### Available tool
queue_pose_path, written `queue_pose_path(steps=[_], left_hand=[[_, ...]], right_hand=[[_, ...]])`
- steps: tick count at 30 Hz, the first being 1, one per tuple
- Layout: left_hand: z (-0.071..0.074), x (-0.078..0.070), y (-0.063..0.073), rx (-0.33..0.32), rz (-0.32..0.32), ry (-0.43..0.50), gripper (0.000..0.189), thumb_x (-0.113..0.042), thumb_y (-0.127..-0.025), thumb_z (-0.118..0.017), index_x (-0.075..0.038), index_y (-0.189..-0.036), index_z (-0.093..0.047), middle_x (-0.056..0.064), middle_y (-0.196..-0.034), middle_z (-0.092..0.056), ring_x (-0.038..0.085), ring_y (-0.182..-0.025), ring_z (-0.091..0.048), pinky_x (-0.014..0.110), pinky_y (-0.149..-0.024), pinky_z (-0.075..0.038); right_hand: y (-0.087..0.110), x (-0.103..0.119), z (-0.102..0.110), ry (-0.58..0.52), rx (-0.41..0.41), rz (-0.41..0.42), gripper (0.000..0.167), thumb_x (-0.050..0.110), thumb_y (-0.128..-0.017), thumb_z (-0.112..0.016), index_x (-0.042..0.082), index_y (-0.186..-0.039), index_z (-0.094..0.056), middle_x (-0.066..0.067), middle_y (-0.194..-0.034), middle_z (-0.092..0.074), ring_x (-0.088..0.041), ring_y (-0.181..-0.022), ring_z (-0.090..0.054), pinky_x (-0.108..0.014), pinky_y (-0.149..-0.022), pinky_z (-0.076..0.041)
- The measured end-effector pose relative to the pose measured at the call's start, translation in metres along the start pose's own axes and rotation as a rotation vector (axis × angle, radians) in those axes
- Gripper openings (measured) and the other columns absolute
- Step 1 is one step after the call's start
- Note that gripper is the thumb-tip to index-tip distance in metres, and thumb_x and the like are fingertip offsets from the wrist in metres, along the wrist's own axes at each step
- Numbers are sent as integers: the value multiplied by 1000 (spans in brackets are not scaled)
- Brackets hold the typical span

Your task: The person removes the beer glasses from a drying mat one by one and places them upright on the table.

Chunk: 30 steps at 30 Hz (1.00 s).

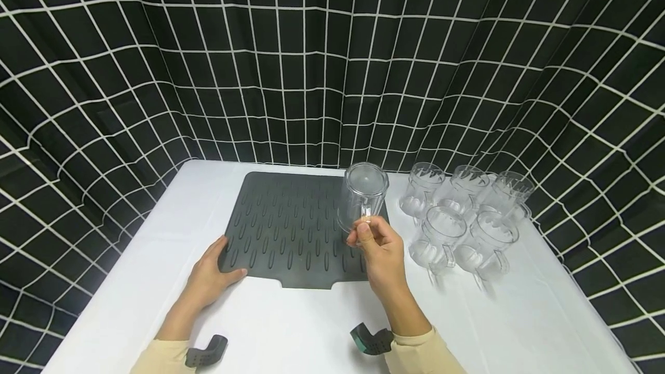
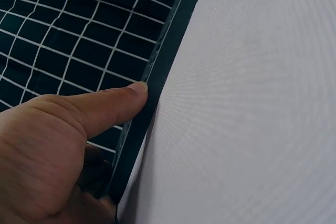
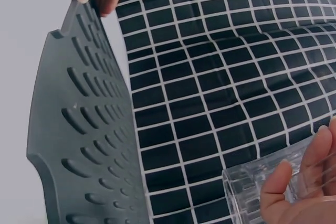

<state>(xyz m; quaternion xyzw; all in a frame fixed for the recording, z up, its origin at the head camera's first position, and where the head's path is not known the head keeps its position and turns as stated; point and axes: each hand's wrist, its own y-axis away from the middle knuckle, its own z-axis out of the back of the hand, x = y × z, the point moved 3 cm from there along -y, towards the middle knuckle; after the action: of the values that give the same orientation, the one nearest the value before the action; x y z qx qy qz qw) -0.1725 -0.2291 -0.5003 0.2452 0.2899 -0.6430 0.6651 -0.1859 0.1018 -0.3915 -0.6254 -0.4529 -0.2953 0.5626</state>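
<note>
My right hand (image 1: 385, 255) pinches the handle of a clear glass mug (image 1: 363, 192) between thumb and fingers. The mug is upside down, its base up, over the right part of a dark grey ridged drying mat (image 1: 283, 224). In the right wrist view, part of the mug (image 3: 244, 195) shows beside my fingertips. My left hand (image 1: 205, 276) spans the mat's near left corner, thumb at the front edge and fingers at the left side. The left wrist view has the left thumb straight against the mat's edge (image 2: 157, 77), with the other fingers partly hidden.
Several more clear glass mugs (image 1: 444, 227) stand in two rows right of the mat. All rest on a table with a white cloth (image 1: 291, 328). A black curtain with a white grid (image 1: 291, 74) surrounds the table's back and sides.
</note>
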Motion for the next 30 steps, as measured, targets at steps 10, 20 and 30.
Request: queue_pose_path(steps=[10, 20, 30], left_hand=[[0, -1, 1, -9, 4, 8, 93, -27, -80, -78, 5, -149, -24, 27, -153, -21, 51, -135, -24, 63, -106, -23], [0, 0, 0, -11, 4, 2, 93, -27, -80, -78, 5, -149, -25, 27, -152, -22, 51, -135, -24, 64, -106, -23], [-1, 0, 0, -9, 16, 7, 93, -28, -80, -78, 5, -149, -25, 26, -153, -21, 50, -136, -22, 64, -107, -22]], right_hand=[[7, 4, 11, -32, -74, 34, 21, -2, -97, -54, -23, -95, -52, -7, -74, -62, -15, -70, -62, -25, -67, -55], [12, 11, 28, 185, -120, 2, 14, -5, -84, -71, -15, -94, -68, -14, -88, -72, -20, -83, -70, -31, -79, -57], [15, 15, 36, 324, -100, 63, 11, -3, -84, -71, -9, -94, -72, -18, -96, -71, -18, -91, -69, -32, -81, -55]])
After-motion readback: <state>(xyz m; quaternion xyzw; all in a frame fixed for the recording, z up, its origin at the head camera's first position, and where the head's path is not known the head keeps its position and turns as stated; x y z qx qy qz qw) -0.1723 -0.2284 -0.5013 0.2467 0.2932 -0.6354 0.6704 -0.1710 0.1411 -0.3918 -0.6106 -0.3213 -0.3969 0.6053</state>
